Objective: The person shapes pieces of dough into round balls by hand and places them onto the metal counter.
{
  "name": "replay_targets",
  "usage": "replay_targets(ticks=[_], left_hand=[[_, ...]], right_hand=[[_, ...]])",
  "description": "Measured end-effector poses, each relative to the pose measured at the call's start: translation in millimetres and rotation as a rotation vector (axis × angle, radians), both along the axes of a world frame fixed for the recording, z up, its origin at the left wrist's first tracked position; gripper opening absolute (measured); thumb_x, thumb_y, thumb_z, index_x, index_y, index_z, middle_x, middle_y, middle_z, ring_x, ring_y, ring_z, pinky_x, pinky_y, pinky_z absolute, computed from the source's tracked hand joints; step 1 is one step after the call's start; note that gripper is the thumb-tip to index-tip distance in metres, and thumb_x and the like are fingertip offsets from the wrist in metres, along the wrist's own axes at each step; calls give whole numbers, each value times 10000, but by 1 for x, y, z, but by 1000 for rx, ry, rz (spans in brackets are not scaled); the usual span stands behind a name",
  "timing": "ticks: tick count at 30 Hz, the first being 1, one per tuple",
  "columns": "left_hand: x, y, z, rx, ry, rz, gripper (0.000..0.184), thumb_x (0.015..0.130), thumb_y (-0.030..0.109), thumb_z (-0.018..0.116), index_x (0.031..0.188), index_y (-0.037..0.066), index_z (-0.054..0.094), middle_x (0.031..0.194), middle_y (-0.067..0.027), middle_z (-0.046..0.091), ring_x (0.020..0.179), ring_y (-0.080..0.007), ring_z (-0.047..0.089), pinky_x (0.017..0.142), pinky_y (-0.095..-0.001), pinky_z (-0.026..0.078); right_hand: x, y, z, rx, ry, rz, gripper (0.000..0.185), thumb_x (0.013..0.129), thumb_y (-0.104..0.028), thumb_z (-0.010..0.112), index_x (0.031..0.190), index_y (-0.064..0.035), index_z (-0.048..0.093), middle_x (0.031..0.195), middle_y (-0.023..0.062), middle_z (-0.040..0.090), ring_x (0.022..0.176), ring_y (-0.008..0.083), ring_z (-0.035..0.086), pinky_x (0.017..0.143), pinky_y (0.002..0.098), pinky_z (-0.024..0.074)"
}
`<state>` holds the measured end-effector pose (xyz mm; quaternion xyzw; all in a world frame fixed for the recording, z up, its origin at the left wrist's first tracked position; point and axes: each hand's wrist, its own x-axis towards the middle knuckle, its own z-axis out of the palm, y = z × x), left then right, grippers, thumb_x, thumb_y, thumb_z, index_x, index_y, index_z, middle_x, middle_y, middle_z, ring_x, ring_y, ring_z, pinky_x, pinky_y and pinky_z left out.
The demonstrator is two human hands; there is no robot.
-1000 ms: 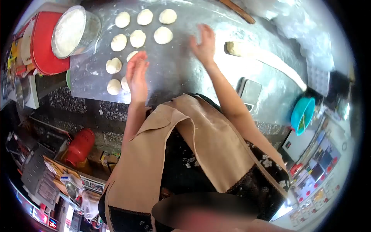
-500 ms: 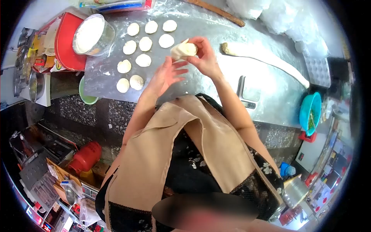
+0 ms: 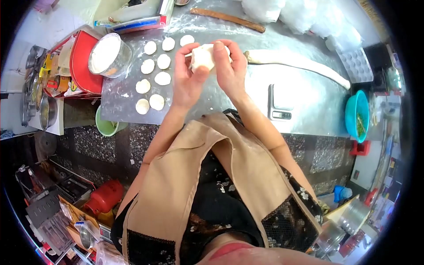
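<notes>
A pale piece of dough [image 3: 204, 58] is held up over the metal table between both hands. My left hand [image 3: 187, 79] has its fingers and thumb around its left side, and my right hand [image 3: 232, 68] grips it from the right, thumb on top. Several round dough pieces [image 3: 157, 102] lie in loose rows on the table [image 3: 128, 104], left of the hands. To the right, a long dough roll [image 3: 296, 62] stretches across the table. A scale [image 3: 281, 99] rests nearer the front edge.
A flour bowl [image 3: 105, 55] stands at the left beside a red container [image 3: 84, 62]. A wooden stick [image 3: 227, 19] lies at the back near plastic bags [image 3: 293, 15]. On the right are a teal basin [image 3: 357, 115] and a white tray [image 3: 354, 64]. A green bucket [image 3: 106, 123] is below the table.
Both hands were apart and empty a second ago. The right hand then held the dough piece, and now the left hand has closed on it too. The camera view has shifted.
</notes>
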<state>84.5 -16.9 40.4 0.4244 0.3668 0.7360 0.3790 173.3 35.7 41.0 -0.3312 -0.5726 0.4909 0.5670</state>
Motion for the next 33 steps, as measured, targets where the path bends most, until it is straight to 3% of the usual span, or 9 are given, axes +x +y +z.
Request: replay_targets(ticks=[6, 15, 18, 20, 23, 25, 27, 29, 33], left_hand=[[-7, 22, 0, -32, 156, 288, 303, 940, 291, 473, 771, 44, 519, 690, 23, 478, 642, -49, 408, 541, -221, 328], [-13, 38, -21, -412, -460, -66, 358, 912, 414, 495, 883, 66, 576, 796, -28, 613, 705, -132, 627, 564, -284, 510], [-15, 52, -40, -403, -547, 126, 377, 914, 416, 488, 932, 49, 572, 838, -53, 626, 708, -149, 634, 565, -286, 520], [-22, 50, -28, -350, -356, 284, 428, 941, 398, 435, 852, 12, 597, 754, -43, 616, 649, -152, 606, 579, -288, 500], [-13, 37, -14, -306, 236, 163, 581, 957, 458, 338, 831, -46, 600, 704, -100, 622, 589, -176, 621, 573, -281, 527], [-3, 19, 13, -238, 313, 41, 518, 970, 403, 337, 1048, -60, 556, 905, -155, 624, 732, -179, 631, 624, -266, 518], [-2, 10, 22, -212, 223, -26, 497, 976, 375, 333, 1138, -56, 520, 996, -169, 613, 811, -180, 632, 659, -268, 516], [-17, 3, 12, 62, 343, 377, 494, 967, 333, 358, 1297, -34, 380, 1234, -174, 495, 1084, -201, 533, 843, -305, 465], [20, 28, 5, 47, 214, 311, 506, 925, 308, 470, 1293, -23, 359, 1276, -132, 452, 1118, -187, 465, 934, -306, 378]], right_hand=[[-2, 6, -1, 18, 0, -88, 401, 955, -370, 416, 828, -8, 532, 699, 6, 536, 655, 71, 484, 575, 241, 408], [-5, 33, -23, -476, 112, 175, 580, 926, -546, 348, 773, -34, 575, 692, 24, 550, 656, 110, 513, 605, 278, 420], [3, 55, -43, -470, -223, 341, 575, 928, -540, 345, 940, -12, 573, 790, 39, 571, 728, 122, 539, 649, 294, 435], [4, 52, -50, -278, -98, -6, 568, 931, -534, 337, 1093, -20, 515, 925, 50, 570, 787, 131, 538, 660, 299, 437], [-8, 26, -34, -361, 305, 284, 423, 930, -361, 454, 1158, -5, 458, 1043, 113, 552, 884, 158, 555, 722, 292, 474], [4, 33, -31, -577, 523, 571, 350, 903, -221, 542, 1175, -24, 445, 1077, 127, 566, 949, 214, 583, 817, 344, 489], [9, 36, -24, -603, 598, 521, 343, 905, -226, 538, 1166, -22, 450, 1089, 127, 566, 965, 221, 583, 838, 358, 486], [12, 26, -4, -660, 725, 458, 351, 902, -240, 546, 1150, -8, 458, 1111, 125, 566, 1014, 227, 577, 868, 374, 482], [-4, 1, 10, -669, 711, 457, 366, 894, -245, 566, 1154, -1, 483, 1087, 103, 571, 950, 193, 584, 819, 325, 483]])
